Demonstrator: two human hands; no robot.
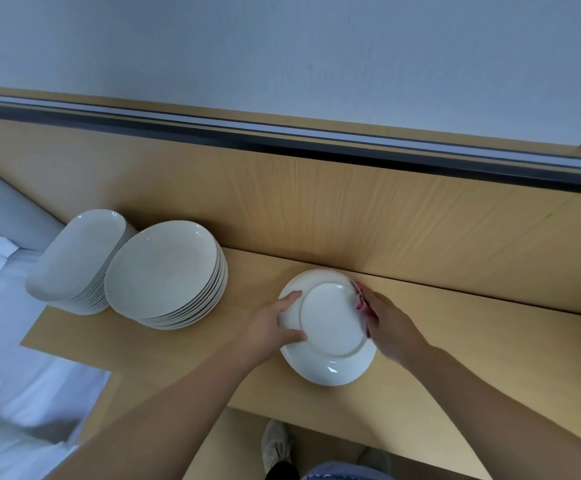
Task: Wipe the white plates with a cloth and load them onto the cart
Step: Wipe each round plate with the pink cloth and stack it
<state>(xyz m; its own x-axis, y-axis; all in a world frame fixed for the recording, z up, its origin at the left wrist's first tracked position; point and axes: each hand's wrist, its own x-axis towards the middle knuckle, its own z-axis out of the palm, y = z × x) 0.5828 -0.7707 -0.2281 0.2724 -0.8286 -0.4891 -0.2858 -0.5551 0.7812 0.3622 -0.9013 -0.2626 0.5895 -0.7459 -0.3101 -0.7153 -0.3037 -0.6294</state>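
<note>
Now plate (330,329) underside up — left hand (269,331) grips rim; right hand (390,323) pinches cloth (359,300).

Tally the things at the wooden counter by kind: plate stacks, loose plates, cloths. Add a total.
Plate stacks: 2, the oval stack and the round stack
Loose plates: 1, the held plate, gripped by the left hand
Cloths: 1, the red cloth, held by the right hand at the plate's rim
Total: 4
</note>
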